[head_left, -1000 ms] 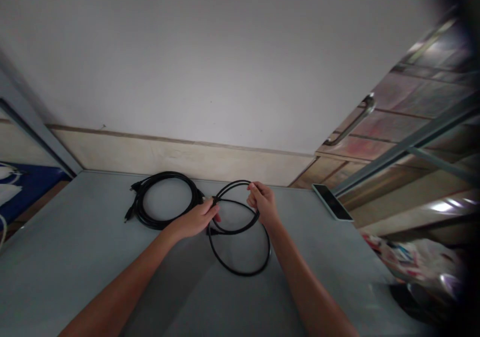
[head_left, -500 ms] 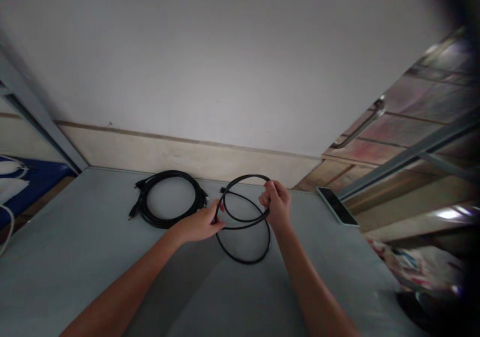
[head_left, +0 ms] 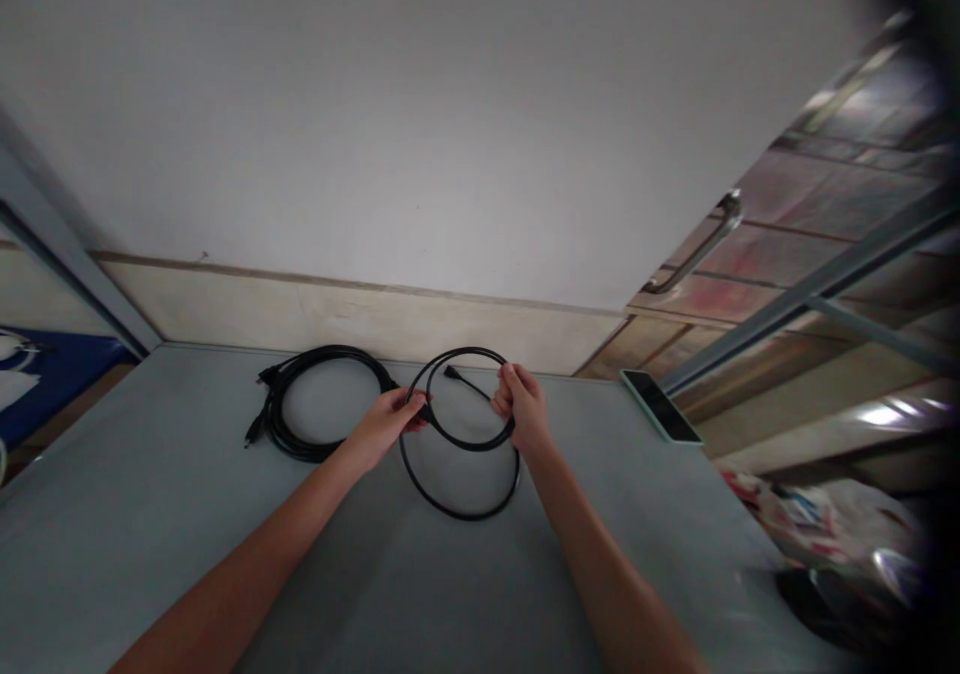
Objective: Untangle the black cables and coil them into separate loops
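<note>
A thin black cable (head_left: 471,446) hangs in loops between my two hands. My left hand (head_left: 390,421) is closed round the left side of the loops, and my right hand (head_left: 519,401) grips their right side. A lower loop of the same cable rests on or just above the grey table, and a black plug end (head_left: 452,372) shows behind the loops. Left of them lies a thicker coiled black cable (head_left: 274,419) with its plug ends pointing left; my left hand is close to its right edge.
A phone with a pale green edge (head_left: 660,407) lies at the back right of the grey table (head_left: 360,564). Behind stands a white wall panel (head_left: 375,154) with a metal handle (head_left: 701,249) at its right. Metal posts rise at both sides. Bags (head_left: 832,524) are beyond the right edge.
The upper loops of the cable are drawn closer together, and the left hand has moved onto their left side. The plug end shows more to the right. The whole view has shifted slightly.
</note>
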The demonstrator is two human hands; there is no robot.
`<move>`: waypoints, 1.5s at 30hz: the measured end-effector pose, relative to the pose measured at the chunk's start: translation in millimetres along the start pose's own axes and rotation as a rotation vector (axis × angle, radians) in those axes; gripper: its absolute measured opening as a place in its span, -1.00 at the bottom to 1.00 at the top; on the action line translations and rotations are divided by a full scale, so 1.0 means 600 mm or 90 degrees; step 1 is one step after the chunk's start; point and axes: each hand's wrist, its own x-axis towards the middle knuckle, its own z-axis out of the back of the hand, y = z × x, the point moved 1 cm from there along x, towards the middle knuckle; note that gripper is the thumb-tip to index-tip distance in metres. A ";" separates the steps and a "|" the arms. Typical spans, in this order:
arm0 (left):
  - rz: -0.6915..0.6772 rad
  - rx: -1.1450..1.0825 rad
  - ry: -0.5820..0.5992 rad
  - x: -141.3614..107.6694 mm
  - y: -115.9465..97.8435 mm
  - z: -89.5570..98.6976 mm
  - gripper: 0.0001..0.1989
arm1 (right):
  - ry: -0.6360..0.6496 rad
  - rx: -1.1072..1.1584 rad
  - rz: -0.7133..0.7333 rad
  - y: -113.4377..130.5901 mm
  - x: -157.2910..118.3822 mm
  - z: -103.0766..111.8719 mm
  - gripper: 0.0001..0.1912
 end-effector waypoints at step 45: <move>0.034 0.231 0.124 -0.034 -0.022 -0.007 -0.48 | 0.285 -0.450 0.195 -0.019 -0.049 -0.055 -0.67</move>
